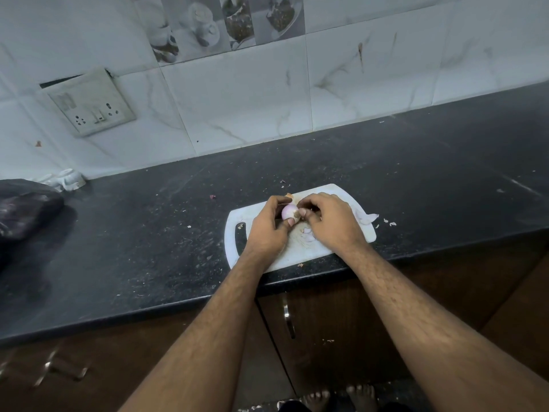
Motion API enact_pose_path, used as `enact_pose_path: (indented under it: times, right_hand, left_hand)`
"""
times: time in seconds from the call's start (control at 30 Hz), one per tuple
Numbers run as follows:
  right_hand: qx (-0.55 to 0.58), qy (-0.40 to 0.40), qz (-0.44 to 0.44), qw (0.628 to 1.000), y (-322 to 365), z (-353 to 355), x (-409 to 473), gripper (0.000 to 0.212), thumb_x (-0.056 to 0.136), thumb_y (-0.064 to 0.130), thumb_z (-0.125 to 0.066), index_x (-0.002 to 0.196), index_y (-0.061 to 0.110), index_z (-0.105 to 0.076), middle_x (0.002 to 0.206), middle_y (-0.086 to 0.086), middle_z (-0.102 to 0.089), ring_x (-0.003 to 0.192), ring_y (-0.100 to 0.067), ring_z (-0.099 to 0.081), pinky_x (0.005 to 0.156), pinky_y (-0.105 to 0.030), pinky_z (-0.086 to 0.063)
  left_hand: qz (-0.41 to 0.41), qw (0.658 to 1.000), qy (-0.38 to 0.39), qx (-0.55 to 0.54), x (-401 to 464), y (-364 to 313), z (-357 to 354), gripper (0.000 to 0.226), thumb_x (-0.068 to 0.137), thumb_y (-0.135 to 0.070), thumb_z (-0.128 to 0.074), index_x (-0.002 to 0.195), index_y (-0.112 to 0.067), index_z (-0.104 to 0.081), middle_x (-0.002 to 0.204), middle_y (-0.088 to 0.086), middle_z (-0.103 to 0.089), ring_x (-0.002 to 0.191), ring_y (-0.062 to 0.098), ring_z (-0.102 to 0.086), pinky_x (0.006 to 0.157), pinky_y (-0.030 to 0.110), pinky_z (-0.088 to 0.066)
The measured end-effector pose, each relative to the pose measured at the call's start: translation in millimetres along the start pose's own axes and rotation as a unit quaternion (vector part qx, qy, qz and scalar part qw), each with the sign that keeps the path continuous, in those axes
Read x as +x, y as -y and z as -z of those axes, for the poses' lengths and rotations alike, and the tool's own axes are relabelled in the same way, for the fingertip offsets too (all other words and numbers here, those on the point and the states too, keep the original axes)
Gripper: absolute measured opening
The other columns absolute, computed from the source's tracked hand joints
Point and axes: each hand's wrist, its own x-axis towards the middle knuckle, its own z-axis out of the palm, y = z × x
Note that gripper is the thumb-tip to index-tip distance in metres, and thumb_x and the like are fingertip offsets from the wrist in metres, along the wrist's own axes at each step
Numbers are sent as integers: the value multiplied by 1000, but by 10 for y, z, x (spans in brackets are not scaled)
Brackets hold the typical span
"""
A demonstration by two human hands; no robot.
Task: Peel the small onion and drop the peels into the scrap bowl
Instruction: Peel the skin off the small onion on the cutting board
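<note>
A small pale-purple onion is held just above the white cutting board. My left hand grips it from the left, thumb under it. My right hand pinches at the onion's brown root end from the right. Loose peel pieces lie on the board below the hands, and a larger pale peel lies at the board's right edge. No scrap bowl is in view.
The board lies near the front edge of a black counter. A dark plastic bag sits at far left, white objects by the tiled wall. A wall socket is above. Small peel bits dot the counter.
</note>
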Motion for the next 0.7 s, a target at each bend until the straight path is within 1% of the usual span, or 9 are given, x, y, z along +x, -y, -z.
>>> enact_pose_path:
  times: [0.07,0.13,0.23,0.33,0.4,0.5,0.53,0.57,0.7]
  right_hand:
    - [-5,-7,-13,1000,-19,-15,15,15,98,24,-59,100,31,-72,97,15,-71,101,-13,-60,95,-43,-49]
    - [-8,-14,-28,999,-38,-37,23,19,98,21,-54,94,29,-71,91,16,-71,96,-14,-62,91,-44,-51]
    - [2,-1,-29,1000,-31,-47,30,16,98,23,-56,94,27,-70,91,16,-70,95,-13,-63,89,-44,-53]
    - [20,-3,-27,999,-42,-41,31,10,95,33,-62,96,28,-71,90,16,-71,91,-8,-64,85,-40,-56]
    - [25,1,-28,999,-45,-38,32,9,95,33,-63,94,28,-71,89,15,-71,89,-7,-64,83,-39,-56]
    - [24,5,-19,1000,-39,-35,31,7,96,29,-62,93,28,-68,90,14,-69,92,-8,-62,84,-39,-55]
    - [26,4,-19,999,-37,-31,33,7,97,28,-62,93,28,-68,91,14,-68,92,-8,-61,85,-40,-55]
    - [29,4,-22,999,-35,-26,36,8,97,27,-61,93,28,-67,91,14,-68,93,-8,-61,85,-40,-55]
    - [19,4,-24,1000,-19,-24,36,8,97,28,-62,96,26,-69,94,13,-68,96,-9,-60,86,-38,-54]
  left_hand:
    - [-10,1000,16,9,5,3,-2,35,100,-6,-62,131,-22,-60,135,-8,-65,121,7,-62,100,15,-49]
    - [-16,999,20,30,23,27,-12,33,102,-9,-59,130,-25,-64,139,-12,-63,126,8,-59,108,22,-46]
    - [-9,999,8,35,36,44,-24,32,101,-12,-60,130,-25,-65,139,-11,-63,127,9,-59,111,29,-46]
    - [-1,1000,1,26,34,38,-20,33,99,-13,-64,131,-23,-66,140,-9,-65,125,9,-62,109,29,-49]
    - [-2,1000,-2,22,34,34,-9,33,98,-14,-68,129,-22,-66,136,-6,-68,121,11,-65,106,27,-52]
    - [-5,1000,-2,17,16,14,0,32,96,-14,-70,128,-18,-66,130,-3,-70,116,11,-67,95,12,-51]
    - [-5,1000,-1,17,11,7,-1,32,96,-14,-71,128,-18,-66,129,-3,-70,116,10,-67,94,10,-51]
    - [-5,1000,0,17,8,0,-4,32,96,-16,-71,128,-18,-66,129,-3,-71,115,10,-67,94,10,-50]
    - [0,1000,-3,17,6,-6,-5,33,96,-17,-71,128,-18,-66,126,-2,-72,114,10,-67,97,19,-50]
